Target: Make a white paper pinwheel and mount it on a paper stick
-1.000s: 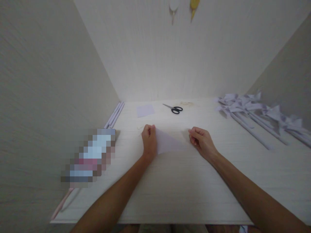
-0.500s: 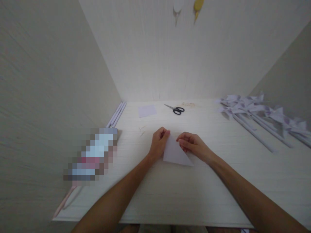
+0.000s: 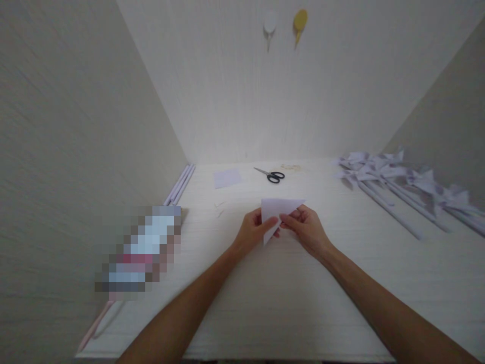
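A white sheet of paper folded into a triangle [image 3: 276, 206] is held up between my two hands, above the middle of the white table. My left hand [image 3: 254, 228] grips its left side, thumb across the front and fingers behind. At the slanted right edge, my right hand [image 3: 305, 226] pinches the paper between thumb and fingers. One corner points down between the hands; another points to the upper right. Beyond them lie black-handled scissors [image 3: 273, 176] and a flat piece of white paper [image 3: 227, 178].
Several paper pinwheels on rolled paper sticks [image 3: 392, 202] lie on the right. Rolled white paper sticks [image 3: 180, 184] rest along the left wall, behind a blurred-out object [image 3: 149, 247]. Small scraps [image 3: 291, 167] lie near the back wall. White and yellow hooks [image 3: 300, 21] hang on that wall.
The folded paper has been turned, so its wide edge now lies at the top instead of the bottom. My left hand has shifted its grip lower, and my right hand now grips the paper's slanted edge.
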Demonstrator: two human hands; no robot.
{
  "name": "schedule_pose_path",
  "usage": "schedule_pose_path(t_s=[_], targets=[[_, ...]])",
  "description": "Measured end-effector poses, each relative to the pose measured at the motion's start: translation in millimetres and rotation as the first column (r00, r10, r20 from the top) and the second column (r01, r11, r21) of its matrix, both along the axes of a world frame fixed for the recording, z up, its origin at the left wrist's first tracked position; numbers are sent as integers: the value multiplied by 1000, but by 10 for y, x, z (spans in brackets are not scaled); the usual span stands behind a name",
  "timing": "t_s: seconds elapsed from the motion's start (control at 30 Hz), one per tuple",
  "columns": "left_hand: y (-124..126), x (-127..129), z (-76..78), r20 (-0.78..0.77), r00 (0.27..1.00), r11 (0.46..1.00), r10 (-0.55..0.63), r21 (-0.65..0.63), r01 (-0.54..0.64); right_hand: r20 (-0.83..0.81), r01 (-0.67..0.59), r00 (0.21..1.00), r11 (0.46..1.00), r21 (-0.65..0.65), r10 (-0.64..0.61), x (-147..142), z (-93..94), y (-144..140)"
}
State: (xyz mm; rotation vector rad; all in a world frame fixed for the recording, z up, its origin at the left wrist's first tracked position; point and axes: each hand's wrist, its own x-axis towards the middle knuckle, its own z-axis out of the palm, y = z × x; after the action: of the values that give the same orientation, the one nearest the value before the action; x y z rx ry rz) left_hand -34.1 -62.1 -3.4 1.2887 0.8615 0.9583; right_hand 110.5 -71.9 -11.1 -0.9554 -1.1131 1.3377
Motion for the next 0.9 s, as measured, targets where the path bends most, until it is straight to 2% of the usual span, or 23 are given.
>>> schedule_pose_path(t_s=[0.13, 0.27, 0.4, 0.57, 0.9], targets=[[-25, 6, 2, -84, 995, 999, 51, 21, -49, 73, -119, 991, 992, 48, 115, -7, 15, -16], [-22, -7, 6, -27, 998, 998, 58, -27, -59, 215, -178, 964, 981, 75, 158, 4, 26, -27], [-11, -13, -7, 6, 1000, 999, 11, -32, -11, 229, -249, 947, 966, 70, 227, 0, 40, -36], [11, -16, -48, 30, 999, 998, -13, -58, 15, 225, -250, 947, 965, 73, 228, -22, 78, -48], [38, -11, -92, 35, 994, 995, -99, 11, 99, 206, -241, 953, 968, 67, 223, -30, 83, -79]])
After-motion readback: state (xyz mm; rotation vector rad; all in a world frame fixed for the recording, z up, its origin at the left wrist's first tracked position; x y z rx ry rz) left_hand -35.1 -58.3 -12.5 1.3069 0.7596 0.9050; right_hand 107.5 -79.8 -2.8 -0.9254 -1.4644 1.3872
